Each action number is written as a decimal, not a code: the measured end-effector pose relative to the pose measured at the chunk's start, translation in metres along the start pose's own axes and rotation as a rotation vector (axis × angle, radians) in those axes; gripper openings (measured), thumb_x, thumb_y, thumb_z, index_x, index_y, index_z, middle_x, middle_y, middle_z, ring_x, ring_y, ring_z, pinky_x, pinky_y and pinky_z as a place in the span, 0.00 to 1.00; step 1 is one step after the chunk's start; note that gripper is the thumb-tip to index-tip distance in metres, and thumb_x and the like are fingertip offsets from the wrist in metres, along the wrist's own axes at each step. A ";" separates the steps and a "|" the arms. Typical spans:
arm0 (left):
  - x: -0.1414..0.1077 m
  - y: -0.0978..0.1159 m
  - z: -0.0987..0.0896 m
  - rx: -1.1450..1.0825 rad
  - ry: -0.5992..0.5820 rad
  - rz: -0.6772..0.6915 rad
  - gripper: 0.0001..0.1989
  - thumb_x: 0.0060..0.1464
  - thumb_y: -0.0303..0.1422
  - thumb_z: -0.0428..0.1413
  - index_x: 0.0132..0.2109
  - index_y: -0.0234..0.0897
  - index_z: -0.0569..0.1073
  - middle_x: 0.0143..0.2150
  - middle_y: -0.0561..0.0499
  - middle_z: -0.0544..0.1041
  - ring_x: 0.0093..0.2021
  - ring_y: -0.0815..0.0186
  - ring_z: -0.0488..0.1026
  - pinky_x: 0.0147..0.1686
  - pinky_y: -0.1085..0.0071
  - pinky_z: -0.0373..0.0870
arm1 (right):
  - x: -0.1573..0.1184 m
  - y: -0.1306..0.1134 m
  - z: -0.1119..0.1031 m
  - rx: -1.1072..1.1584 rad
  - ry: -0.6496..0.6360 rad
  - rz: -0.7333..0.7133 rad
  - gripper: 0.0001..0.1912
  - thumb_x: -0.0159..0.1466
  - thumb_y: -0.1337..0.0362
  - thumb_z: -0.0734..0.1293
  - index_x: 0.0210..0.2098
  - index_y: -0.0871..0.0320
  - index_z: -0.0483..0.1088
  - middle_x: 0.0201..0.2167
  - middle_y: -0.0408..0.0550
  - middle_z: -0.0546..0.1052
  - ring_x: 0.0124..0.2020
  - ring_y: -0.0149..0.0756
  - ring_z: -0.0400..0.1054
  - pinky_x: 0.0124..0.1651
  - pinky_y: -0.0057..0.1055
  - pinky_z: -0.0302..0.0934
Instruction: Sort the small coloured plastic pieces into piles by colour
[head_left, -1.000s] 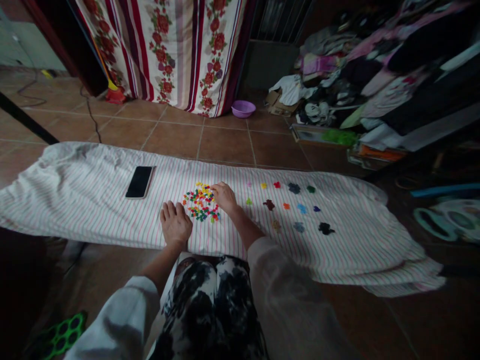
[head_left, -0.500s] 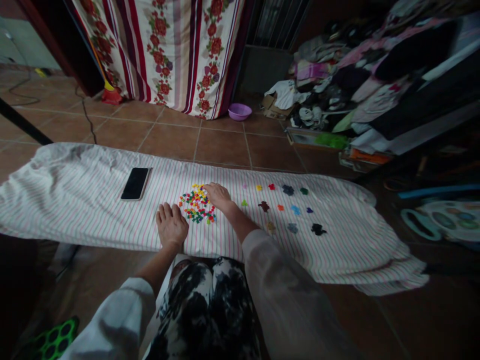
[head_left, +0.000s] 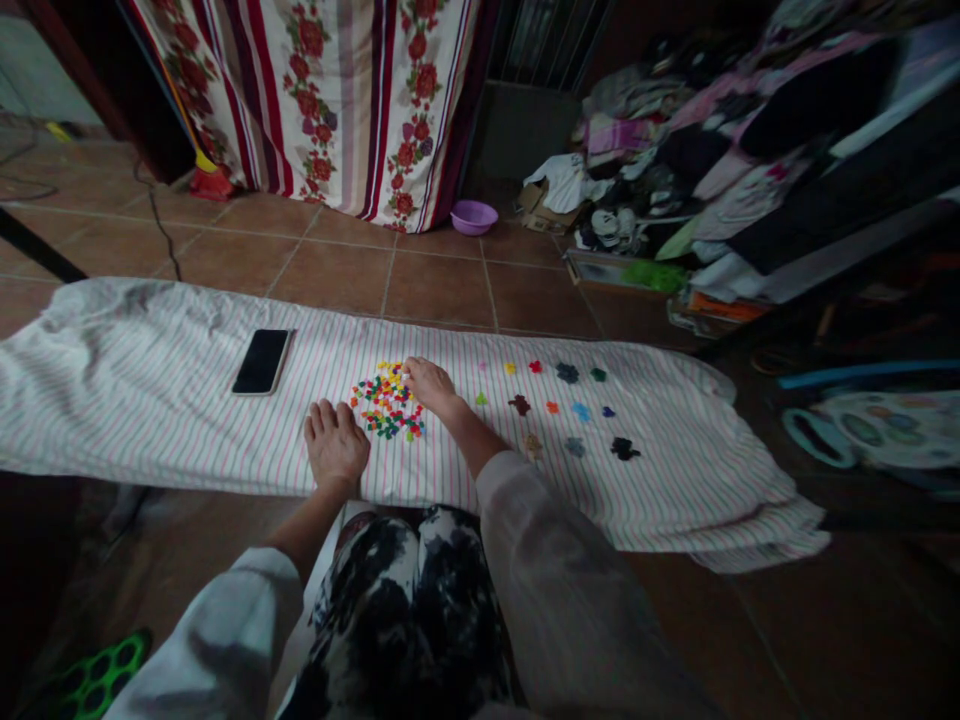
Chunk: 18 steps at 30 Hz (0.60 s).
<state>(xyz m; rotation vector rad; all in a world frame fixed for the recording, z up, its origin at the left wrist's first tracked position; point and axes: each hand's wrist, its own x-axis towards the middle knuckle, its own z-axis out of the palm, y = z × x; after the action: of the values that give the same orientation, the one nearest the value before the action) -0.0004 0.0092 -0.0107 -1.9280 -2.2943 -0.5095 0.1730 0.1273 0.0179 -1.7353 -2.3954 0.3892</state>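
Observation:
A mixed pile of small colourful pieces (head_left: 390, 405), too small to name more exactly, lies on the striped cloth (head_left: 187, 430). My left hand (head_left: 335, 440) rests flat on the cloth just left of the pile, fingers stretched out and holding nothing. At the pile's upper right edge, my right hand (head_left: 429, 382) has its fingers drawn together; a tiny pale spot shows at the fingertips, but what they hold is unclear. To the right, pieces sit in small single-colour groups, among them a red group (head_left: 535, 367), a dark brown group (head_left: 519, 404) and a black group (head_left: 624, 448).
A phone (head_left: 262, 362) with a dark screen lies left of the pile on the cloth. Beyond the covered surface are a purple basin (head_left: 474, 217), a floral curtain (head_left: 337, 110) and a heap of clothes (head_left: 660, 150). A green object with holes (head_left: 109, 675) is at lower left.
The view has shifted slightly, moving everything a little left in the picture. My right fingertips have drawn together at the pile's edge. My left hand stays flat beside the pile.

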 end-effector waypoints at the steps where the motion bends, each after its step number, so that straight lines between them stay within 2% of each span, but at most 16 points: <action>1: 0.000 0.000 0.000 0.005 0.000 0.000 0.22 0.58 0.31 0.45 0.57 0.27 0.67 0.63 0.29 0.64 0.68 0.44 0.55 0.63 0.49 0.54 | 0.000 0.001 0.000 0.011 0.004 0.004 0.13 0.65 0.67 0.63 0.48 0.56 0.70 0.46 0.51 0.75 0.46 0.38 0.69 0.47 0.31 0.62; 6: 0.000 0.000 0.000 -0.016 0.000 -0.014 0.23 0.56 0.32 0.46 0.57 0.28 0.67 0.63 0.30 0.64 0.68 0.45 0.55 0.63 0.48 0.53 | -0.003 0.003 -0.002 0.051 0.033 0.020 0.11 0.66 0.65 0.62 0.46 0.56 0.72 0.45 0.51 0.76 0.46 0.38 0.69 0.47 0.30 0.61; 11: -0.001 -0.001 -0.002 -0.023 -0.009 -0.003 0.22 0.56 0.32 0.46 0.56 0.28 0.68 0.63 0.29 0.63 0.68 0.45 0.54 0.63 0.49 0.53 | -0.019 0.015 -0.004 0.212 0.164 0.088 0.11 0.66 0.63 0.62 0.44 0.56 0.74 0.42 0.49 0.77 0.44 0.36 0.70 0.47 0.29 0.61; 14: -0.001 -0.001 -0.003 -0.037 -0.004 -0.006 0.21 0.57 0.32 0.45 0.55 0.28 0.68 0.63 0.30 0.63 0.68 0.45 0.54 0.63 0.48 0.53 | -0.042 0.033 -0.008 0.329 0.260 0.171 0.13 0.66 0.63 0.60 0.44 0.56 0.74 0.40 0.48 0.78 0.40 0.34 0.71 0.45 0.28 0.63; 18: -0.002 0.000 -0.003 -0.100 0.001 -0.017 0.21 0.57 0.32 0.45 0.55 0.31 0.68 0.63 0.32 0.63 0.69 0.47 0.52 0.64 0.47 0.52 | -0.088 0.065 -0.018 0.440 0.399 0.252 0.15 0.63 0.63 0.59 0.43 0.58 0.76 0.37 0.48 0.79 0.37 0.35 0.73 0.44 0.30 0.65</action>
<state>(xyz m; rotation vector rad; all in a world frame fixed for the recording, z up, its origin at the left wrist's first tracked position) -0.0009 0.0061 -0.0081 -1.9524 -2.3283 -0.6385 0.2645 0.0652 0.0175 -1.7105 -1.6742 0.5007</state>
